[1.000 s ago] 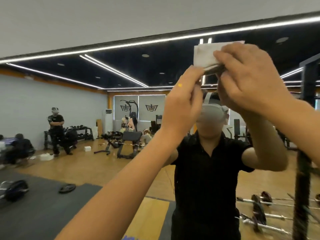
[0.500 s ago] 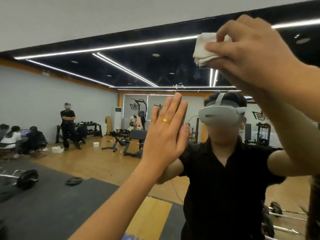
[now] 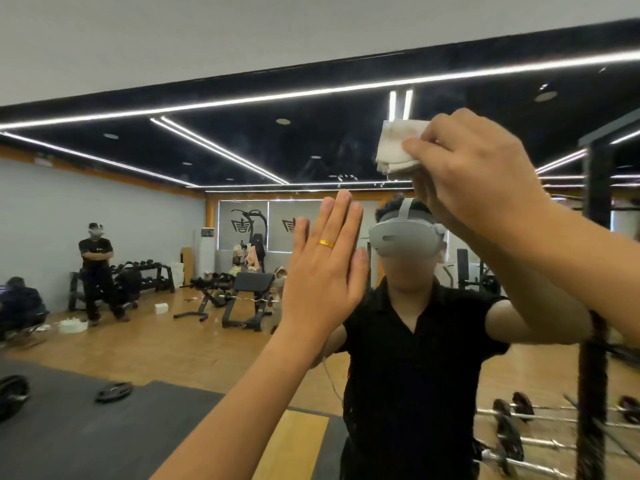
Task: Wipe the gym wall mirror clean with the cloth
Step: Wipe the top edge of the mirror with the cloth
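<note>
The wall mirror (image 3: pixel 242 161) fills most of the view, its top edge running across the upper part under a white wall. My right hand (image 3: pixel 474 171) is raised at the upper right and grips a folded white cloth (image 3: pixel 398 145), pressed against the glass. My left hand (image 3: pixel 325 268) is flat and open against the mirror at the centre, fingers pointing up, a gold ring on one finger. My own reflection in a black shirt and white headset stands behind the hands.
The mirror reflects a gym: weight benches (image 3: pixel 242 299) on a wooden floor, a dumbbell rack (image 3: pixel 145 275), a standing person (image 3: pixel 95 271) at the left, weight plates (image 3: pixel 114 391) on a dark mat, barbells (image 3: pixel 519 420) at the lower right, and a black rack post (image 3: pixel 594 306).
My left hand let go of the cloth and went flat on the glass. The right hand carried the cloth up, then came down again on the mirror.
</note>
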Tool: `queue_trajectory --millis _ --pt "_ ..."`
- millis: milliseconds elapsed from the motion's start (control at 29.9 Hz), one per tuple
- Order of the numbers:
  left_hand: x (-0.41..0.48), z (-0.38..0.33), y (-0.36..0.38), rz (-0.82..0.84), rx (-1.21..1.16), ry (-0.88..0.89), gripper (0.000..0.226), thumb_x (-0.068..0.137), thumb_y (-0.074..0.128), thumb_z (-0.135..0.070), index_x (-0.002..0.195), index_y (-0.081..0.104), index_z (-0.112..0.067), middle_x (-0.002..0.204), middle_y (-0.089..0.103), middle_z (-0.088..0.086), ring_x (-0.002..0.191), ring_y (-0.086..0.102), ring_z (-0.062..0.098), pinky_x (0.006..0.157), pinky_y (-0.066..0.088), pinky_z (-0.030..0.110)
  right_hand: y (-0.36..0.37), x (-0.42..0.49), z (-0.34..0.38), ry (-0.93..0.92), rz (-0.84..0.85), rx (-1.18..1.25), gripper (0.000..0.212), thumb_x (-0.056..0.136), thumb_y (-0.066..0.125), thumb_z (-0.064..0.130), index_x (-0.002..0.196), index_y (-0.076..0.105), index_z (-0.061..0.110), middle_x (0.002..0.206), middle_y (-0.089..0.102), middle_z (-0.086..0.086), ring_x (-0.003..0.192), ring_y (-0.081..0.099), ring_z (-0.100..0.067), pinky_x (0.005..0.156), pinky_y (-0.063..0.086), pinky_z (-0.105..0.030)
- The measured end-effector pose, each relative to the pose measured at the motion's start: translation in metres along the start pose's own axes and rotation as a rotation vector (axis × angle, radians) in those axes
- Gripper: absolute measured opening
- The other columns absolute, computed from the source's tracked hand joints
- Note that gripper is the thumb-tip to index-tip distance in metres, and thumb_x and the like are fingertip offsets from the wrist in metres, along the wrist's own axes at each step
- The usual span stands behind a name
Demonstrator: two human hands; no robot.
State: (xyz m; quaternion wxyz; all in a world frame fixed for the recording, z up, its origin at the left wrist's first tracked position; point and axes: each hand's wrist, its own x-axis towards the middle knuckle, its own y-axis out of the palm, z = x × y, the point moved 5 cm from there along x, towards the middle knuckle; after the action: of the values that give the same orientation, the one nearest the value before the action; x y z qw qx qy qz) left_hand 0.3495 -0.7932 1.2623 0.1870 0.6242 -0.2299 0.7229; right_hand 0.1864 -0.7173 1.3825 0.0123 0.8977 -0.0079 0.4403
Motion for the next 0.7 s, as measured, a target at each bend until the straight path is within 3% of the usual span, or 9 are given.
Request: queue_trajectory --millis 134,234,334,501,702 --pt "0.001 0.0 -0.002 -0.007 0.001 0.003 0.059 0.106 0.041 -0.031 0.161 0.03 -0.014 0.171 0.02 0.004 0.159 0.009 0.016 0.13 0.005 0.044 -0.002 0.025 -0.02 0.001 -0.02 -0.038 0.036 0.097 0.068 0.019 0.123 0.066 -0.006 0.104 0.061 -0.025 0.092 0.057 -0.04 0.072 0.05 -0.047" --pt "0.001 0.0 -0.001 0.013 -0.011 0.005 0.06 0.106 0.04 -0.032 0.162 0.027 -0.015 0.171 0.018 0.002 0.159 0.006 0.015 0.13 0.006 0.046 -0.007 0.057 -0.046 0.176 -0.083 -0.041 0.042 0.104 0.051 0.029 0.126 0.066 -0.003 0.105 0.06 -0.023 0.096 0.054 -0.041 0.077 0.045 -0.048" --pt "0.001 0.0 -0.001 0.019 -0.003 0.003 0.06 0.106 0.039 -0.032 0.162 0.028 -0.014 0.171 0.018 0.003 0.159 0.007 0.015 0.13 0.007 0.047 -0.001 0.057 -0.036 0.299 -0.095 0.016 0.033 0.105 0.054 0.023 0.124 0.068 0.001 0.108 0.06 -0.021 0.099 0.054 -0.039 0.081 0.046 -0.047" --pt "0.0 0.0 -0.001 0.023 0.001 0.005 0.06 0.106 0.04 -0.032 0.162 0.028 -0.014 0.172 0.017 0.003 0.159 0.007 0.015 0.13 0.006 0.045 0.006 0.007 0.0 0.159 -0.022 0.051 0.035 0.096 0.071 0.023 0.123 0.068 0.001 0.104 0.061 -0.019 0.095 0.056 -0.032 0.076 0.05 -0.04" --pt "-0.001 0.001 -0.001 0.006 0.019 0.016 0.059 0.107 0.038 -0.034 0.162 0.029 -0.014 0.171 0.019 0.004 0.159 0.01 0.017 0.13 0.005 0.042 -0.007 0.017 -0.007 0.064 0.061 0.018 0.039 0.096 0.067 0.021 0.131 0.064 0.002 0.113 0.064 -0.023 0.099 0.061 -0.039 0.081 0.053 -0.048"
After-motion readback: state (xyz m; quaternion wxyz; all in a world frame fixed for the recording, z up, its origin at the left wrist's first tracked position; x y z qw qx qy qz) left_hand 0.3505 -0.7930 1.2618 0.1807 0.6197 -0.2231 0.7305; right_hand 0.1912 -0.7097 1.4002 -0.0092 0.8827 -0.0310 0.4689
